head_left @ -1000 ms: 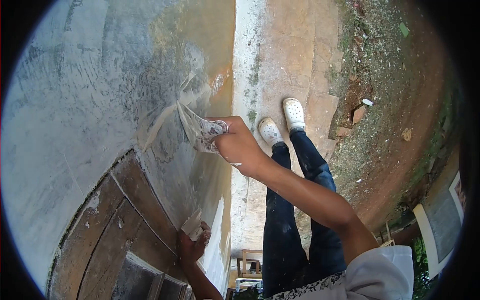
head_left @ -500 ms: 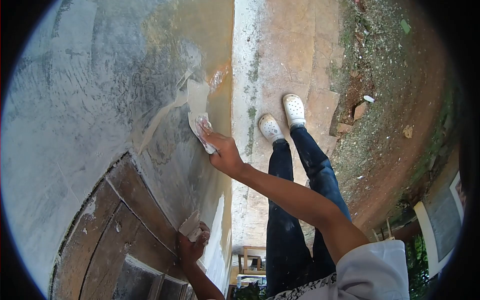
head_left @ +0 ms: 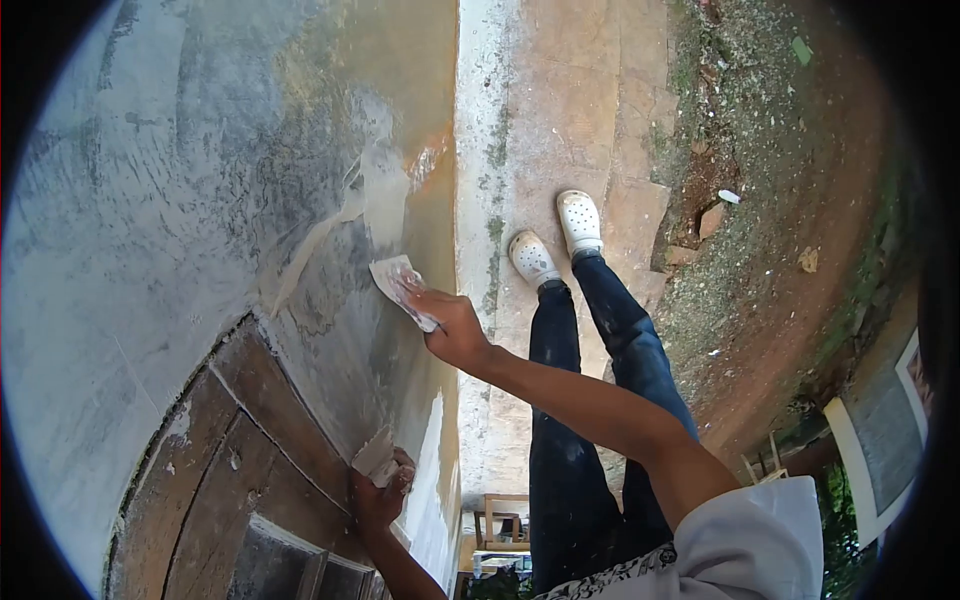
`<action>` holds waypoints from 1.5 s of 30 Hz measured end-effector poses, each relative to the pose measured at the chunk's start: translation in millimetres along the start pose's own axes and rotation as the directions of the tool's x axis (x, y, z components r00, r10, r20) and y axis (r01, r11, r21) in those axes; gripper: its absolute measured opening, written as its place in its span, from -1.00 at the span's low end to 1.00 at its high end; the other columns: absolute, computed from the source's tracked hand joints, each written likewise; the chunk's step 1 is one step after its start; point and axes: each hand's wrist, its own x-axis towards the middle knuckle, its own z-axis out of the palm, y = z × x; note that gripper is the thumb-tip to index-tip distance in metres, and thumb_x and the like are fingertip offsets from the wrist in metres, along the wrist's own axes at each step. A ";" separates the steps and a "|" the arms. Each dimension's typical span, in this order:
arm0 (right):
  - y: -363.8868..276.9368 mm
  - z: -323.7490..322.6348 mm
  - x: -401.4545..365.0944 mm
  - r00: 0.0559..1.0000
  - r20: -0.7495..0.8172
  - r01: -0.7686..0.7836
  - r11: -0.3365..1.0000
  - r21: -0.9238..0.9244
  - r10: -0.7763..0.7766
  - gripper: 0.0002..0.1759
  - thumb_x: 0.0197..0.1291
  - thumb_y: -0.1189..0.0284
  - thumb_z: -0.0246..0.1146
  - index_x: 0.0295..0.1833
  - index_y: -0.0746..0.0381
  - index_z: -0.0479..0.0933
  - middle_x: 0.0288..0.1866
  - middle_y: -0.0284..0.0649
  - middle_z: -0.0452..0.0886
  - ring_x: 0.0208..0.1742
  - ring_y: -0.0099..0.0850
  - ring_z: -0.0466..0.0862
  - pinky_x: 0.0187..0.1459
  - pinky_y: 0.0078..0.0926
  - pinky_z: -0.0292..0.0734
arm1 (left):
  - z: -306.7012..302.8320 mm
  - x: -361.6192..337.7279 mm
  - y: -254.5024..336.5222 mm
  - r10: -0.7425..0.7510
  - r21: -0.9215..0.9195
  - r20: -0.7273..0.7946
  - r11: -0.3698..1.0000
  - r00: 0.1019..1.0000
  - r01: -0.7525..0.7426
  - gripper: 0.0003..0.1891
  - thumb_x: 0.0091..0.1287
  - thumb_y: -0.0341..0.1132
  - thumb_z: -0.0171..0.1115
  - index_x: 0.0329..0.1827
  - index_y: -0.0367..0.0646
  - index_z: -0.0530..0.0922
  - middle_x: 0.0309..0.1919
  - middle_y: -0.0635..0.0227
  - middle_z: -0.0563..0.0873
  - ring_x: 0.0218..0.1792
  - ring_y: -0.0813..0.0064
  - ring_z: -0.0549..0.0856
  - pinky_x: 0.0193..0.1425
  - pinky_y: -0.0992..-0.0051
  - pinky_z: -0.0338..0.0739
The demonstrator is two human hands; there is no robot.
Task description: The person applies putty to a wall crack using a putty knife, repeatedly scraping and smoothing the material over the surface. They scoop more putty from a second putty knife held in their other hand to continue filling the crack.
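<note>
My right hand (head_left: 458, 328) is closed around a flat, putty-smeared scraper (head_left: 405, 290), its edge against or very near the wall (head_left: 200, 130). Just beyond that edge runs a pale band of putty (head_left: 385, 205), joined by a lighter strip (head_left: 305, 255) slanting toward the door frame corner. Closer to my body, my left hand (head_left: 385, 495) grips a second flat scraper (head_left: 377, 458), also coated with putty, beside the brown wooden door (head_left: 290, 440). The handles of both tools are hidden by my fingers.
A white-edged concrete strip (head_left: 485, 110) follows the wall's foot, with tan paving (head_left: 570, 100) beside it. My white clogs (head_left: 578, 222) stand on the paving. Gravel and broken brick (head_left: 711, 220) lie to the right. A wooden stool-like frame (head_left: 505, 520) stands near my legs.
My right hand has drawn its scraper a little toward my body, down from the putty band, whose surface now looks flatter. My left hand has hardly moved.
</note>
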 end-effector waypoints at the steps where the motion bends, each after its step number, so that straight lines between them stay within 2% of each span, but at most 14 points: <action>1: 3.7 -12.9 -2.7 1.000 -0.005 0.000 1.000 -0.002 0.000 -0.28 -0.20 0.84 0.02 0.19 0.30 0.61 0.21 0.09 0.63 0.32 -0.07 0.59 0.38 -0.32 0.42 | 0.2 -0.7 -1.2 0.007 -0.027 -0.018 1.000 1.000 -0.007 -0.71 0.34 -0.35 0.39 -0.01 -0.28 0.51 -0.34 0.43 0.60 -0.37 0.65 0.54 -0.29 0.61 0.43; 3: 8.9 -32.9 -0.7 0.983 0.117 -0.151 0.983 0.105 0.139 -0.24 -0.17 0.87 -0.03 0.22 0.25 0.61 0.23 0.07 0.62 0.37 -0.13 0.56 0.46 -0.36 0.33 | -0.8 -0.9 -2.6 -0.002 -0.052 -0.037 0.999 0.999 0.000 -0.75 0.33 -0.35 0.40 -0.09 -0.26 0.52 -0.35 0.43 0.60 -0.38 0.65 0.54 -0.29 0.61 0.43; 7: 0.3 -49.6 87.2 0.913 -0.266 -0.278 0.949 0.149 0.309 -0.43 -0.01 0.77 -0.03 0.16 0.38 0.59 0.05 0.12 0.70 0.08 -0.17 0.74 0.03 -0.50 0.55 | 3.0 -0.6 7.3 0.004 0.038 -0.031 0.999 1.000 -0.003 -0.80 0.30 -0.37 0.41 -0.20 -0.25 0.53 -0.36 0.40 0.59 -0.41 0.65 0.52 -0.35 0.61 0.40; 12: 16.0 8.0 51.6 0.972 -0.214 -0.111 0.993 -0.029 0.102 -0.42 -0.10 0.76 0.04 0.11 0.36 0.63 0.02 0.15 0.68 0.07 0.07 0.68 0.13 -0.30 0.58 | 7.1 0.6 9.3 0.017 0.020 -0.045 1.000 0.999 -0.016 -0.76 0.29 -0.33 0.43 -0.26 -0.26 0.52 -0.41 0.39 0.58 -0.45 0.67 0.48 -0.42 0.61 0.34; 16: 29.0 -37.9 -4.1 0.979 0.140 -0.151 0.988 0.036 0.145 -0.35 -0.10 0.84 0.00 0.15 0.31 0.63 0.01 0.09 0.72 0.13 -0.12 0.73 0.16 -0.40 0.55 | 9.7 6.2 13.7 0.032 0.022 -0.018 0.999 0.999 -0.032 -0.67 0.29 -0.20 0.46 -0.29 -0.25 0.51 -0.47 0.41 0.54 -0.49 0.66 0.45 -0.45 0.61 0.29; 18: 29.9 -51.3 22.4 0.987 -0.037 -0.153 0.984 0.086 0.157 -0.37 -0.03 0.84 -0.03 0.16 0.30 0.63 -0.01 0.02 0.75 0.07 -0.27 0.76 0.06 -0.38 0.59 | 10.9 1.5 13.7 0.019 0.044 -0.032 0.999 0.999 -0.018 -0.64 0.29 -0.16 0.47 -0.30 -0.25 0.50 -0.48 0.41 0.53 -0.51 0.65 0.44 -0.46 0.60 0.28; 20: 5.2 -70.7 86.0 0.854 -0.081 -0.494 0.850 0.182 0.514 -0.39 -0.04 0.75 -0.01 0.16 0.28 0.64 -0.03 0.07 0.74 0.00 -0.26 0.77 0.02 -0.40 0.59 | 12.9 3.2 13.8 0.037 0.090 -0.056 0.995 0.998 -0.032 -0.63 0.29 -0.15 0.47 -0.33 -0.24 0.49 -0.49 0.41 0.52 -0.51 0.63 0.44 -0.45 0.58 0.29; 24: 1.4 -3.6 99.4 0.929 -0.370 -0.009 0.999 -0.037 -0.006 -0.47 -0.10 0.72 0.08 0.07 0.38 0.64 -0.05 0.12 0.72 -0.03 -0.03 0.75 0.01 -0.27 0.60 | 14.4 2.7 15.7 0.046 0.048 -0.075 0.998 0.996 -0.042 -0.62 0.28 -0.13 0.47 -0.33 -0.24 0.50 -0.49 0.41 0.52 -0.50 0.61 0.44 -0.44 0.57 0.29; 28: -9.0 2.7 -7.3 0.999 -0.049 -0.014 1.000 -0.024 0.013 -0.38 -0.16 0.80 0.03 0.09 0.32 0.67 0.08 0.09 0.69 0.19 -0.03 0.66 0.22 -0.34 0.55 | 10.7 2.1 12.6 0.028 0.046 -0.056 0.999 0.998 -0.025 -0.60 0.27 -0.09 0.48 -0.32 -0.25 0.50 -0.49 0.40 0.52 -0.49 0.60 0.45 -0.44 0.55 0.28; 30: -1.9 -31.7 -17.8 0.949 0.191 -0.272 0.958 0.095 0.250 -0.39 -0.04 0.85 -0.03 0.12 0.32 0.64 0.13 0.02 0.69 0.29 -0.15 0.63 0.32 -0.49 0.46 | 8.9 4.3 13.9 0.025 0.048 -0.031 0.999 0.999 -0.024 -0.59 0.27 -0.08 0.48 -0.32 -0.25 0.51 -0.49 0.40 0.52 -0.49 0.59 0.45 -0.44 0.55 0.28; 32: 8.9 -49.4 9.8 0.970 0.024 -0.244 0.965 0.098 0.243 -0.39 0.02 0.82 -0.02 0.18 0.28 0.63 0.07 -0.05 0.74 0.16 -0.26 0.72 0.14 -0.43 0.59 | 12.9 3.1 15.1 0.040 0.088 -0.054 0.996 0.998 -0.035 -0.59 0.26 -0.08 0.48 -0.33 -0.26 0.51 -0.49 0.38 0.52 -0.49 0.59 0.46 -0.44 0.55 0.29; 34: -7.3 -68.6 72.6 0.820 -0.032 -0.556 0.809 0.192 0.572 -0.44 0.06 0.79 -0.02 0.15 0.30 0.64 -0.01 -0.05 0.76 -0.03 -0.30 0.78 -0.06 -0.35 0.63 | 11.4 1.4 11.6 0.046 0.060 -0.069 0.997 0.997 -0.042 -0.58 0.26 -0.08 0.49 -0.33 -0.26 0.51 -0.49 0.37 0.53 -0.48 0.58 0.46 -0.44 0.55 0.29; 39: -5.1 9.5 97.4 0.914 -0.405 -0.024 0.990 -0.136 -0.034 -0.46 -0.10 0.75 0.07 0.07 0.33 0.65 -0.08 0.15 0.71 -0.11 0.03 0.75 -0.09 -0.25 0.62 | 18.2 1.4 18.8 0.019 0.069 -0.132 0.998 0.991 -0.010 -0.57 0.25 -0.08 0.49 -0.31 -0.27 0.49 -0.47 0.36 0.54 -0.47 0.58 0.48 -0.44 0.56 0.30; 45: -9.8 -25.7 -49.2 0.896 0.214 -0.422 0.896 0.137 0.389 -0.41 -0.06 0.81 0.00 0.11 0.34 0.65 -0.08 0.04 0.75 -0.05 -0.21 0.75 -0.01 -0.38 0.61 | 10.8 4.0 10.6 0.061 -0.017 -0.044 0.998 0.997 -0.062 -0.62 0.27 -0.16 0.48 -0.24 -0.24 0.47 -0.44 0.37 0.55 -0.45 0.59 0.49 -0.42 0.56 0.34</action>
